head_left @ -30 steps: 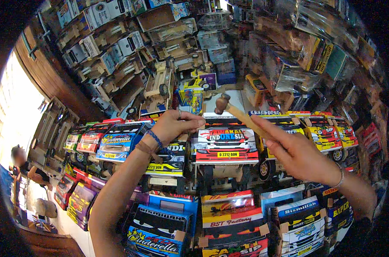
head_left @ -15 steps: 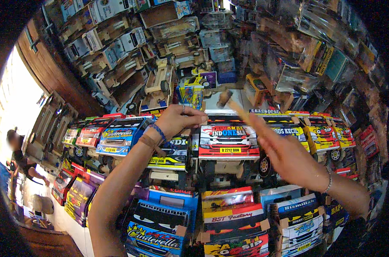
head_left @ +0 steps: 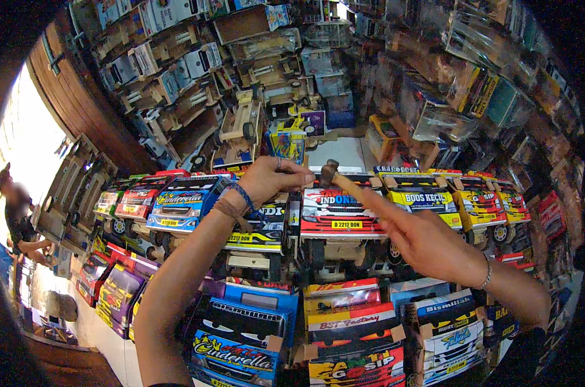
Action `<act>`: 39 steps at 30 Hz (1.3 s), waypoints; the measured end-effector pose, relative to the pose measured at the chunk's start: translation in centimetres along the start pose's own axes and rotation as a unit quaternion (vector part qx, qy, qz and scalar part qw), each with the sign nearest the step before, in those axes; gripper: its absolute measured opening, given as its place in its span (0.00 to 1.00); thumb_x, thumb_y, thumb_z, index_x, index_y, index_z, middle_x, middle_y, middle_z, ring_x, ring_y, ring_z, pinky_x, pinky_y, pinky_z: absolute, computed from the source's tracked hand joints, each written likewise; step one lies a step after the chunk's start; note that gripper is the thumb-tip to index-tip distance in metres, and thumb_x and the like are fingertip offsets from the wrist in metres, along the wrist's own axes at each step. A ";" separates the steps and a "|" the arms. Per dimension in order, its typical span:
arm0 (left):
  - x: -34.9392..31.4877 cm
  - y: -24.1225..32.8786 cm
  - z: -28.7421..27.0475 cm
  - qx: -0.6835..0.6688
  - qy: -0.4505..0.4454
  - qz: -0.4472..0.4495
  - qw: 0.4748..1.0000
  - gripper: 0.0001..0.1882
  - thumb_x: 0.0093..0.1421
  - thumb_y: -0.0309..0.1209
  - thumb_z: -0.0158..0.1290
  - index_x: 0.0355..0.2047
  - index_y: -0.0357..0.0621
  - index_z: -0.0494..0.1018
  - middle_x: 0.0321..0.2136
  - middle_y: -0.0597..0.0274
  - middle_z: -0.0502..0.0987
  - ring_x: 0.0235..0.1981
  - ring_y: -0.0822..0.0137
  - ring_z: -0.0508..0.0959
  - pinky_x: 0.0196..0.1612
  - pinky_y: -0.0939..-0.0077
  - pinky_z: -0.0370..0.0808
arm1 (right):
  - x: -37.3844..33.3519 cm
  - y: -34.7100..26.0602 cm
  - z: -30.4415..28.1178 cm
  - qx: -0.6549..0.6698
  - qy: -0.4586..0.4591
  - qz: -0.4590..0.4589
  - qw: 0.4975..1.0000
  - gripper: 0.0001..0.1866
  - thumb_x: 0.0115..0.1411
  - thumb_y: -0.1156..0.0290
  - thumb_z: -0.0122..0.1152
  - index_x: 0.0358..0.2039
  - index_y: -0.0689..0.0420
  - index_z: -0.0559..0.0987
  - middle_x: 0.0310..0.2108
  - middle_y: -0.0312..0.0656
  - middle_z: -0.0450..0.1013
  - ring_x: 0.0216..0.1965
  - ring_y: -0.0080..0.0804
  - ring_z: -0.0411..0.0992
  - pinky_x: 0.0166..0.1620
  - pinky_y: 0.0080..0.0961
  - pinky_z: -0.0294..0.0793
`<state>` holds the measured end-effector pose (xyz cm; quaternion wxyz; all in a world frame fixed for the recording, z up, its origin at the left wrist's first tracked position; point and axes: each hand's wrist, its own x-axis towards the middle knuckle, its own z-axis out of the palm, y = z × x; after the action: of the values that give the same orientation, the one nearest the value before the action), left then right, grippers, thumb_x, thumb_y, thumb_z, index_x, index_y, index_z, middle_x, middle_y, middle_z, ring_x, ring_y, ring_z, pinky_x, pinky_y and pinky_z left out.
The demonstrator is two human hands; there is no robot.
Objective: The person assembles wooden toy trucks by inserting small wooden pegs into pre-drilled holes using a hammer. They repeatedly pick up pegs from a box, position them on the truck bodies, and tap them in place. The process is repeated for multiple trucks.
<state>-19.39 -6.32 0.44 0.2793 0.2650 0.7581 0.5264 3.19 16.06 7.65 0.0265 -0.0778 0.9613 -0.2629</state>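
Note:
My right hand point(head_left: 428, 242) is closed round the wooden handle of a hammer point(head_left: 349, 186). The hammer's dark head is over the top edge of a red, white and black toy truck point(head_left: 339, 219) in the middle of the row. At that truck's upper left corner my left hand point(head_left: 266, 179) is in a pinch, fingertips close to the hammer head. Whatever sits between those fingertips is too small to make out. Under my left wrist stands a black and yellow toy truck point(head_left: 257, 235), partly hidden. A yellow and black toy truck point(head_left: 428, 205) is beside my right hand.
A blue toy truck point(head_left: 188, 205) stands left in the same row. Nearer to me are a blue truck point(head_left: 237, 342), a red and black truck point(head_left: 353, 348) and a white truck point(head_left: 450, 338). Stacked toy trucks, some plastic-wrapped, rise behind. A person point(head_left: 18, 213) is at far left.
The hammer head has come down and slightly left, close to my left fingertips. My right hand has lowered with it. My left hand stays at the truck's corner. The person at far left has shifted.

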 end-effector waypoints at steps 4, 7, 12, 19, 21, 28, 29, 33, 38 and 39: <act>0.1 -0.2 0.1 -0.036 0.003 -0.019 0.999 0.15 0.60 0.37 0.63 0.42 0.40 0.80 0.29 0.68 0.81 0.27 0.81 0.76 0.27 0.87 0.70 | -0.4 0.5 -1.5 -0.026 0.078 0.015 0.996 0.28 0.69 0.71 0.46 0.69 0.52 0.57 0.49 0.55 0.75 0.43 0.52 0.77 0.45 0.39 0.76; 0.2 0.0 0.0 0.001 0.006 -0.033 0.999 0.16 0.59 0.38 0.63 0.42 0.38 0.80 0.31 0.69 0.81 0.30 0.80 0.78 0.32 0.87 0.73 | -2.0 1.4 -2.9 -0.027 0.267 -0.062 0.961 0.26 0.70 0.70 0.47 0.68 0.53 0.59 0.55 0.55 0.71 0.51 0.48 0.74 0.51 0.33 0.73; 0.9 -0.7 -0.4 0.080 0.003 -0.012 0.997 0.15 0.65 0.43 0.55 0.41 0.45 0.79 0.30 0.73 0.78 0.29 0.80 0.73 0.32 0.85 0.69 | -10.5 2.2 -6.8 -0.051 0.456 0.053 0.887 0.27 0.68 0.60 0.54 0.65 0.55 0.64 0.60 0.46 0.67 0.55 0.36 0.66 0.59 0.30 0.65; 2.4 -1.3 -1.4 -0.006 -0.069 0.044 0.997 0.21 0.65 0.44 0.56 0.52 0.45 0.74 0.42 0.67 0.78 0.40 0.74 0.74 0.45 0.80 0.74 | -28.7 1.0 -11.9 0.029 0.501 0.257 0.826 0.25 0.68 0.57 0.54 0.60 0.55 0.66 0.46 0.46 0.69 0.38 0.29 0.67 0.47 0.34 0.66; 2.7 -0.9 -2.4 0.069 -0.058 -0.027 0.996 0.23 0.66 0.46 0.54 0.54 0.44 0.73 0.42 0.67 0.78 0.37 0.75 0.74 0.40 0.79 0.73 | -34.6 0.6 -9.4 -0.045 0.485 0.353 0.799 0.18 0.67 0.57 0.54 0.49 0.55 0.76 0.35 0.34 0.66 0.34 0.21 0.64 0.38 0.21 0.67; 8.6 -3.1 -8.5 0.072 -0.171 0.054 0.981 0.15 0.67 0.38 0.53 0.49 0.43 0.76 0.31 0.72 0.74 0.27 0.80 0.72 0.28 0.85 0.68 | -49.3 6.9 12.3 -0.090 0.069 0.643 0.758 0.27 0.62 0.53 0.58 0.55 0.57 0.70 0.31 0.47 0.71 0.30 0.40 0.72 0.35 0.38 0.74; 10.1 -3.9 -9.9 0.004 -0.205 0.023 0.978 0.15 0.67 0.38 0.53 0.48 0.43 0.75 0.31 0.71 0.75 0.28 0.80 0.74 0.28 0.85 0.69 | -49.5 7.7 17.1 -0.063 -0.011 0.655 0.753 0.29 0.61 0.55 0.59 0.57 0.58 0.68 0.32 0.52 0.73 0.32 0.46 0.73 0.36 0.42 0.75; 12.4 -1.5 -15.1 0.293 -0.004 0.209 0.933 0.25 0.61 0.25 0.55 0.59 0.51 0.69 0.47 0.60 0.75 0.45 0.63 0.78 0.38 0.78 0.76 | -51.6 7.2 31.9 -0.062 0.103 0.604 0.788 0.32 0.60 0.59 0.58 0.60 0.61 0.64 0.31 0.59 0.77 0.33 0.56 0.77 0.36 0.48 0.77; 13.5 5.5 -12.8 0.665 -0.038 0.369 0.648 0.30 0.65 0.30 0.52 0.67 0.56 0.61 0.60 0.61 0.68 0.58 0.64 0.71 0.49 0.75 0.75 | -51.0 7.6 35.6 -0.116 0.169 0.674 0.710 0.35 0.56 0.59 0.64 0.61 0.56 0.63 0.27 0.52 0.78 0.28 0.52 0.78 0.30 0.46 0.76; 13.1 6.4 -11.0 0.613 -0.056 0.351 0.706 0.28 0.66 0.32 0.51 0.67 0.56 0.62 0.61 0.61 0.68 0.58 0.64 0.71 0.50 0.74 0.75 | -50.5 7.3 35.4 -0.102 0.172 0.669 0.716 0.34 0.56 0.59 0.64 0.60 0.56 0.63 0.26 0.52 0.77 0.27 0.51 0.78 0.29 0.46 0.76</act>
<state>-35.67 -2.38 7.79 -0.1077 0.6541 0.7486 -0.0098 55.29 12.80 -26.05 0.0221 0.6299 0.7716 -0.0854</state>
